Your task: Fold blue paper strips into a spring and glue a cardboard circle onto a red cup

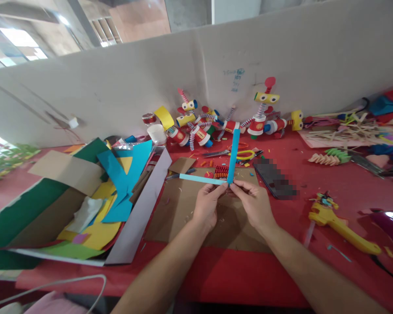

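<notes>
Left hand (208, 206): pinching pale-blue strip (199, 179)
Right hand (253, 204): pinching darker-blue strip (234, 155)
Corner (230, 181): may skew if either pinch loosens

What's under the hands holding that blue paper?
Below the left hand and right hand is brown cardboard, on a red tabletop. The bit the hands cover can't be seen.

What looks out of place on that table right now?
Mostly clutter: coloured paper lies jumbled in the box at left, sheets jutting past its rim, and a thin blue offcut lies loose by the yellow glue gun. The blue strips in the left hand and right hand show no visible damage.
</notes>
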Demonstrator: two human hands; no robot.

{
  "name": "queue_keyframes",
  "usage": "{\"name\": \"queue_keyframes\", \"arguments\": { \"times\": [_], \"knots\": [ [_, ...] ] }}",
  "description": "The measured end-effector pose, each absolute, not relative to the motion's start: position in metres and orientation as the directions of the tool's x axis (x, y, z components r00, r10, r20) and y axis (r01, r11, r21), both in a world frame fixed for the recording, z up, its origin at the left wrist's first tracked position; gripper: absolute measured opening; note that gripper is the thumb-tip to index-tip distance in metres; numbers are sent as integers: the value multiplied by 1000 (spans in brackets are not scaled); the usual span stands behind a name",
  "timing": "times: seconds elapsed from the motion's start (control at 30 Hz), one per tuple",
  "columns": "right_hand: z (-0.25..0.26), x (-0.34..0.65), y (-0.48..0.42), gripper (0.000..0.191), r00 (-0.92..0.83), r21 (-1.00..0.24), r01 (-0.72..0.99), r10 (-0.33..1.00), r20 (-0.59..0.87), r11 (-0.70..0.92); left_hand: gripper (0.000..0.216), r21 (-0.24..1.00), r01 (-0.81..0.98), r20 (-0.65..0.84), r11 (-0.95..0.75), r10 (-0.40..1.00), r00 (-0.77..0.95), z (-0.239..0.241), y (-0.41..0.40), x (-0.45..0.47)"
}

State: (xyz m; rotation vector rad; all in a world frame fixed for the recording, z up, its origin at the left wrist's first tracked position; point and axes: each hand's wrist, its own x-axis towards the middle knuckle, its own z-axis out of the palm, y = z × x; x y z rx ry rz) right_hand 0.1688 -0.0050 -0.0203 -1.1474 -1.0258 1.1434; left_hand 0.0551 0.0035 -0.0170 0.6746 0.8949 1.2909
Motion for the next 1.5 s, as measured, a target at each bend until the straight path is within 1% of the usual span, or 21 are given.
{"name": "queue_keyframes", "arguments": {
  "times": [0.17,0.37,0.57,0.77,0.93,1.03,1.13,1.2,1.3,1.4,1.5],
  "knots": [
    [-13,168,-6,20,153,-982,-187,988,-24,5,19,848,-506,-151,160,987,59,-15,2,56],
    [-11,167,-5,19,139,-969,-241,987,-83,-48,22,827,-525,-199,203,978,63,-12,2,57],
    [-10,166,-4,19,129,-963,-262,987,-98,-61,21,840,-508,-206,189,978,24,-13,2,56],
    [-11,166,-3,19,148,-967,-246,983,-107,-69,23,837,-489,-257,244,966,43,-11,3,56],
    [-12,166,-3,17,158,-968,-243,982,-106,-65,22,841,-491,-243,228,969,34,-14,3,56],
    [-13,166,-3,20,130,-970,-231,986,-102,-70,23,842,-489,-248,226,968,20,-14,3,56],
    [-14,167,-3,22,116,-969,-235,988,-99,-69,22,857,-477,-217,195,976,8,-13,3,55],
    [-14,167,-2,21,102,-960,-268,989,-109,-78,20,869,-464,-186,170,982,12,-12,4,54],
    [-11,168,-1,20,78,-930,-350,985,-152,-115,17,873,-461,-155,162,987,53,-12,4,52],
    [-7,171,1,19,111,-910,-393,976,-190,-132,14,853,-484,-141,193,980,141,-13,5,50],
    [-6,173,3,19,128,-903,-404,969,-214,-146,16,814,-520,-190,260,964,186,-15,7,49]
  ]
}}
